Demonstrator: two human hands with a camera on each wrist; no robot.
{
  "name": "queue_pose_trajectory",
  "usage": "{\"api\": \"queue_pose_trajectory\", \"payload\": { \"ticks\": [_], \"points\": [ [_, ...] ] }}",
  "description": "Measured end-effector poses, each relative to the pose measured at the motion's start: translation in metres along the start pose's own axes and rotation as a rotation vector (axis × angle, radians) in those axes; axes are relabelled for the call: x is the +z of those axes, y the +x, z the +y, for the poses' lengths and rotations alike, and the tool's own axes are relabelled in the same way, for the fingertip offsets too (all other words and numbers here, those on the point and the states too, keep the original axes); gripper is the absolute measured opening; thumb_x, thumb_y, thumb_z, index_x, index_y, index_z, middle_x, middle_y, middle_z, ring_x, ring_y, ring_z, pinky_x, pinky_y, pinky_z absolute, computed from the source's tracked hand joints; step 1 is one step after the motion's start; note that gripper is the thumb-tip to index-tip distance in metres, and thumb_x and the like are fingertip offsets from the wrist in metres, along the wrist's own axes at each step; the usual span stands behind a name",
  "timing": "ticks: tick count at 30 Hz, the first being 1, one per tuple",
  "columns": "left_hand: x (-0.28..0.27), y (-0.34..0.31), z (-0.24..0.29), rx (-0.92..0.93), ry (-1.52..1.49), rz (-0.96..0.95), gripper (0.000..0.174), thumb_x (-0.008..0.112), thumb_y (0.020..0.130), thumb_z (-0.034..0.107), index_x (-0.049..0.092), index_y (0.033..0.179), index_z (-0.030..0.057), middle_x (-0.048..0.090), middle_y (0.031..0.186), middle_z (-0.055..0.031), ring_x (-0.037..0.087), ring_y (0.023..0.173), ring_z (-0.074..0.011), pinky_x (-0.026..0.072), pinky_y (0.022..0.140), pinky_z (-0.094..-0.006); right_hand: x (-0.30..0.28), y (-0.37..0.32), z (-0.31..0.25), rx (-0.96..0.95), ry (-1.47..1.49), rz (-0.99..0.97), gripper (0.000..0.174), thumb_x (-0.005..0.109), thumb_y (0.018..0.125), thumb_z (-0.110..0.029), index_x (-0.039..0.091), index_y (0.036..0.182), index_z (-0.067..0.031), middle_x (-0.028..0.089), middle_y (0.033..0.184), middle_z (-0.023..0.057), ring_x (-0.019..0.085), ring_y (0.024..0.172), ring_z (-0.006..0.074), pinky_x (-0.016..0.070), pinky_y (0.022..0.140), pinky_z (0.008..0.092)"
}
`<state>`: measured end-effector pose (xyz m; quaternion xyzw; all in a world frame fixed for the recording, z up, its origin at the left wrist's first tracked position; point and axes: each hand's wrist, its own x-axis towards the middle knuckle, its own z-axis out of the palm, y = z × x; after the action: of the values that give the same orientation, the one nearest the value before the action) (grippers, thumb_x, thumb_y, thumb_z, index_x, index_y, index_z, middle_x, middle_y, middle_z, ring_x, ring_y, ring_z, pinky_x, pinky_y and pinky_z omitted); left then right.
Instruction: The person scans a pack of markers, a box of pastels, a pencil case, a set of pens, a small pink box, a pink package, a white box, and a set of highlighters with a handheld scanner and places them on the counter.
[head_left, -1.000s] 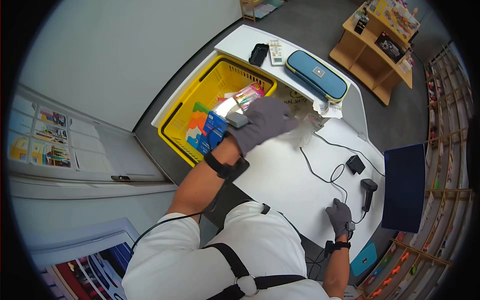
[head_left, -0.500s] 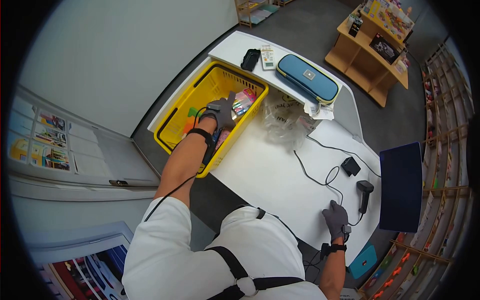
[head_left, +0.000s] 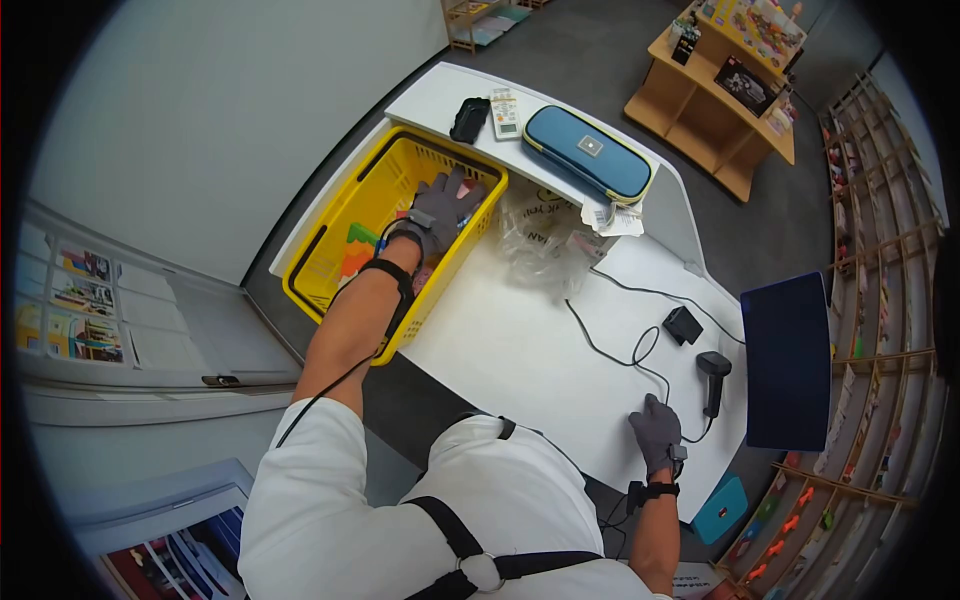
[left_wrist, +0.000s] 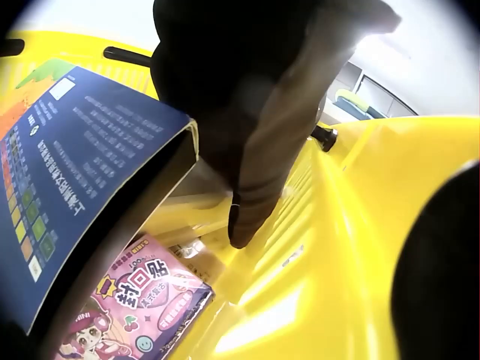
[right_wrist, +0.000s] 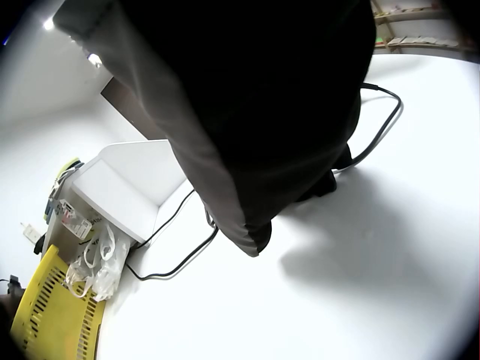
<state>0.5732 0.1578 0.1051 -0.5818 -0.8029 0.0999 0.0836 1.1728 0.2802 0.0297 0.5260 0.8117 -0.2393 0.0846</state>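
Left hand [head_left: 443, 207] is down in the yellow basket [head_left: 385, 185], fingers spread on the blue booklet [left_wrist: 82, 172], seemingly no grip yet. Grabbed loosely, it could slide onto the pink pack [left_wrist: 142, 300].

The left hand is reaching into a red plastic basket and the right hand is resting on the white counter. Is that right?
Not quite. The head view shows the slotted plastic basket is yellow, not red. The gloved left hand does reach into it, and the gloved right hand rests on the white counter.
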Motion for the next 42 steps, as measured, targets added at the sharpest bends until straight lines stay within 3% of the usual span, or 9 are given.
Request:
{"api": "queue_pose_trajectory", "payload": {
  "ticks": [6,10,13,17,21,24,29,32,42],
  "points": [
    [0.004,0.012,-0.005,0.037,-0.198,-0.055,0.055,0.063,0.099,0.038,0.058,0.154,0.0340,0.048,0.158,-0.0252,0.064,0.129,-0.0431,0.0567,0.103,-0.0509,0.003,-0.001,0.003,-0.009,0.012,0.032,0.070,0.070,0.084,-0.039,0.069,0.145,-0.0042,0.075,0.127,0.0225,0.071,0.119,0.0386,0.0562,0.104,0.0484],
    [-0.002,0.016,-0.010,0.003,-0.360,-0.093,0.053,0.065,0.099,0.036,0.065,0.151,0.0279,0.066,0.137,-0.0268,0.071,0.113,-0.0468,0.0571,0.101,-0.0490,0.002,-0.004,0.001,0.014,0.043,0.028,0.071,0.071,0.084,-0.039,0.068,0.145,-0.0029,0.075,0.130,0.0231,0.071,0.121,0.0386,0.0560,0.105,0.0475],
    [0.003,0.014,-0.025,-0.121,-0.651,0.013,0.051,0.075,0.093,0.040,0.074,0.141,0.0218,0.076,0.104,-0.0233,0.076,0.098,-0.0411,0.0599,0.094,-0.0476,0.006,-0.003,0.005,0.002,0.047,0.056,0.068,0.069,0.085,-0.039,0.069,0.144,-0.0060,0.076,0.125,0.0211,0.071,0.117,0.0383,0.0564,0.101,0.0494],
    [-0.022,-0.002,-0.058,-0.354,-0.831,-0.086,0.055,0.082,0.091,0.040,0.075,0.137,0.0098,0.077,0.092,-0.0162,0.076,0.098,-0.0299,0.0619,0.087,-0.0412,0.011,-0.002,0.008,-0.020,0.052,0.100,0.066,0.068,0.085,-0.039,0.070,0.142,-0.0055,0.076,0.119,0.0203,0.072,0.112,0.0381,0.0567,0.097,0.0494],
    [-0.028,-0.023,-0.075,-0.569,-1.338,-0.063,0.048,0.081,0.097,0.034,0.076,0.130,-0.0001,0.079,0.105,-0.0117,0.074,0.092,-0.0204,0.0627,0.084,-0.0343,-0.005,-0.005,-0.005,0.035,0.003,-0.018,0.069,0.072,0.083,-0.036,0.069,0.143,-0.0011,0.077,0.122,0.0231,0.072,0.117,0.0386,0.0567,0.102,0.0473],
    [-0.074,-0.045,-0.062,-0.542,-1.573,0.207,0.033,0.077,0.101,0.016,0.073,0.126,-0.0051,0.076,0.113,-0.0111,0.075,0.101,-0.0173,0.0665,0.081,-0.0347,0.004,-0.004,0.006,-0.023,0.014,0.054,0.064,0.069,0.085,-0.038,0.071,0.139,-0.0043,0.076,0.110,0.0185,0.071,0.105,0.0376,0.0568,0.092,0.0489],
    [-0.116,-0.057,-0.027,-0.277,-1.481,0.309,0.031,0.073,0.104,0.015,0.069,0.128,-0.0026,0.073,0.119,-0.0111,0.076,0.104,-0.0205,0.0688,0.084,-0.0378,0.014,-0.005,0.011,-0.028,0.035,0.110,0.065,0.069,0.085,-0.038,0.070,0.141,-0.0041,0.076,0.111,0.0180,0.071,0.106,0.0374,0.0567,0.093,0.0490],
    [-0.138,-0.054,0.017,-0.365,-2.162,0.134,0.035,0.072,0.105,0.015,0.065,0.134,-0.0020,0.071,0.126,-0.0127,0.076,0.110,-0.0232,0.0685,0.090,-0.0397,0.006,-0.006,0.007,-0.012,0.034,0.065,0.066,0.069,0.085,-0.039,0.070,0.141,-0.0042,0.077,0.112,0.0180,0.071,0.107,0.0373,0.0567,0.095,0.0488],
    [-0.124,-0.044,0.162,-0.330,-2.581,-0.368,0.044,0.071,0.106,0.024,0.059,0.140,-0.0010,0.070,0.134,-0.0191,0.073,0.119,-0.0313,0.0610,0.106,-0.0466,0.011,-0.006,0.017,0.032,0.119,0.100,0.065,0.070,0.088,-0.041,0.069,0.144,-0.0060,0.076,0.127,0.0219,0.071,0.119,0.0395,0.0553,0.105,0.0483]
  ]
}}
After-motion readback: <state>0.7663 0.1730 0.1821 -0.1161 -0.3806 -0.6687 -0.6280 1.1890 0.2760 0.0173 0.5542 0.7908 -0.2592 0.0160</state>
